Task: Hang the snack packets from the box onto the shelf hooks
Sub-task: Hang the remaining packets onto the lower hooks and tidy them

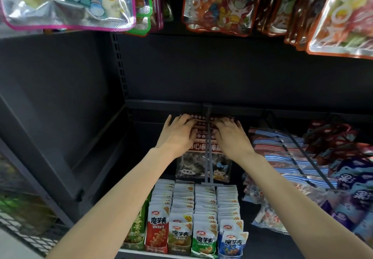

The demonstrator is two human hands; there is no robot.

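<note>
The top edges of the snack packets (203,137) were held by both hands, the left hand (177,133) on the left side and the right hand (230,135) on the right, fingers curled over the red header strips. The packets were positioned on the double-wire shelf hook (209,147), near its rear end at the back rail (181,105). The step in hand was judged to be the seating of the packets along the hook. For the next move, a push towards the rail and a release were judged to be required. Striped packets (286,153) were hung on the neighbouring hook, and boxed sachets (193,218) were stood below. The supply box was not shown.
</note>
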